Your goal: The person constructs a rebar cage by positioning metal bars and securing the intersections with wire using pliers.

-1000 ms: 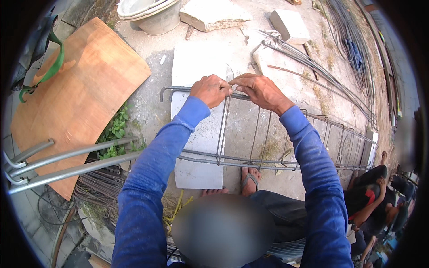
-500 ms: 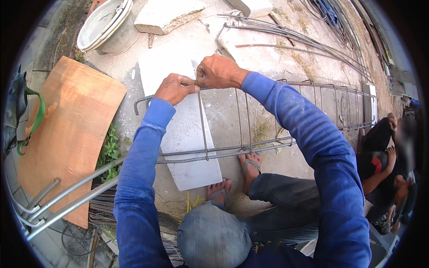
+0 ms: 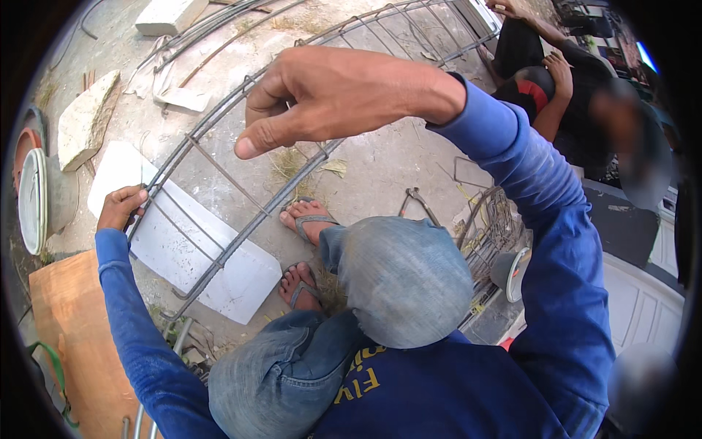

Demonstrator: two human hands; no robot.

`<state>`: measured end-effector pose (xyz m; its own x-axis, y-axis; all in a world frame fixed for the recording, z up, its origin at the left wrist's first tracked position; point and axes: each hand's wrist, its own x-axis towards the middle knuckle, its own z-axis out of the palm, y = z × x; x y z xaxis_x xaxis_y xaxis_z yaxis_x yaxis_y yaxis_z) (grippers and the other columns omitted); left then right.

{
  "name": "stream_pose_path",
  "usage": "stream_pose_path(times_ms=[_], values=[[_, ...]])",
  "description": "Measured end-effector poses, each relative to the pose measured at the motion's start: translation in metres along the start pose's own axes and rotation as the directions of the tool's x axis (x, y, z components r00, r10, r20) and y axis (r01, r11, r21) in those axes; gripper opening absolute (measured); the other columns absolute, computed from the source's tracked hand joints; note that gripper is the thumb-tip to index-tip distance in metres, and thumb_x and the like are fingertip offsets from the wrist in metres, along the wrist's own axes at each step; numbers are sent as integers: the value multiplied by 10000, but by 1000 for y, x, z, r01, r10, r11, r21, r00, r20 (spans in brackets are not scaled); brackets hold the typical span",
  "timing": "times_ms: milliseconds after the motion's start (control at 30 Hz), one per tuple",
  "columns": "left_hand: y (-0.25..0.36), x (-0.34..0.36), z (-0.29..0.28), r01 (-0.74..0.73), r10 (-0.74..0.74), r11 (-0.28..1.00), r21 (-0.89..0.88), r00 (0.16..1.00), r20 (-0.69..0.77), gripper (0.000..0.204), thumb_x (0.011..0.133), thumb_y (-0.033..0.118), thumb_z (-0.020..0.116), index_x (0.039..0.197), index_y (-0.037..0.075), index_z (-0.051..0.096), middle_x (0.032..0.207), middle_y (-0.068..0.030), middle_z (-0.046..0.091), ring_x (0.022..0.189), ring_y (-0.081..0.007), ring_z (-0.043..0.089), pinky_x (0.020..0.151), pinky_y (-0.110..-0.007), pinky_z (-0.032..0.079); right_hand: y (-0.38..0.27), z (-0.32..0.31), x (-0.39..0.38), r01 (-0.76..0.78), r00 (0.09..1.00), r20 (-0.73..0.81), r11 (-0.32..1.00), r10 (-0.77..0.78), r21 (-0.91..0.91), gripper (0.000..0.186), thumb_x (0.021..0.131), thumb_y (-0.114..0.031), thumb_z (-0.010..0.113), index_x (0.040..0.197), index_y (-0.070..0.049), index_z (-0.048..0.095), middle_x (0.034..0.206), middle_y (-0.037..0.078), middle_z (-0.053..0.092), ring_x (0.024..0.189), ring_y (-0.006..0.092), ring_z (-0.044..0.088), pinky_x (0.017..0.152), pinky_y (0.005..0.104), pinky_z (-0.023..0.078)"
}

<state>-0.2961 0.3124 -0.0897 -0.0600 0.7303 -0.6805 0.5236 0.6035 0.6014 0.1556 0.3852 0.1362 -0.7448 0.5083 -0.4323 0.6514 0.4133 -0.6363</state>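
Observation:
A long cage of steel rebar (image 3: pixel 219 263) runs diagonally from near left to far right, its thin cross ties joining the long bars. My left hand (image 3: pixel 121 208) is closed around its near-left end, beside a white board (image 3: pixel 245 285) lying on the ground underneath. Raised above the cage's middle, my right hand (image 3: pixel 329 95) has loosely bent fingers, the thumb apart from them. Nothing shows between them, though some fingertips are hidden. Pincers (image 3: pixel 420 205) lie on the ground right of my feet, near a bundle of thin wire (image 3: pixel 493 234).
At left stand a bucket (image 3: pixel 33 201) and a pale concrete slab (image 3: pixel 88 121), with a plywood sheet (image 3: pixel 69 322) below them. Loose rods (image 3: pixel 179 44) lie at the far left. Another person (image 3: pixel 545 102) sits near the cage's far right end.
My view has turned to the right. My hands, together at the cage's upper bar before, are now apart: the right has lifted away rightward, while the left stays at the cage's end.

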Motion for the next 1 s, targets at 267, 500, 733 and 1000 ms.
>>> stream_pose_path(times_ms=[267, 500, 733, 1000], values=[[47, 27, 54, 19, -14, 999, -36, 991, 137, 247, 883, 350, 762, 871, 104, 739, 756, 32, 680, 559, -34, 529, 488, -192, 326, 323, 186, -307, -794, 429, -18, 386, 903, 470, 907, 825, -629, 721, 1377, 67, 540, 1102, 262, 704, 1023, 326, 706, 855, 430, 568], [74, 4, 27, 109, -79, 989, -97, 960, 269, 225, 936, 277, 721, 982, 59, 751, 860, -12, 746, 656, -59, 569, 589, -210, 417, 256, 293, -264, -976, 36, -40, 44, 999, 214, 1185, 658, -739, 761, 1467, 26, 354, 1451, 262, 435, 1380, 429, 416, 1066, 670, 349], [77, 1, 23, 43, -12, 992, -119, 968, 252, 231, 939, 291, 717, 918, 63, 744, 857, -17, 730, 649, -75, 600, 617, -224, 468, 250, 311, -242, -909, 204, -286, 290, 936, 300, 645, 727, -355, 742, 1209, 0, 501, 1141, 271, 615, 1004, 444, 652, 884, 490, 539], [46, 22, 49, 62, -27, 989, -132, 968, 251, 248, 933, 360, 728, 937, 112, 727, 795, 42, 674, 619, -52, 562, 545, -219, 447, 251, 248, -271, -434, 109, -691, 660, 715, 614, 569, 815, -189, 646, 1322, 24, 504, 987, 205, 612, 856, 343, 622, 752, 437, 504]])
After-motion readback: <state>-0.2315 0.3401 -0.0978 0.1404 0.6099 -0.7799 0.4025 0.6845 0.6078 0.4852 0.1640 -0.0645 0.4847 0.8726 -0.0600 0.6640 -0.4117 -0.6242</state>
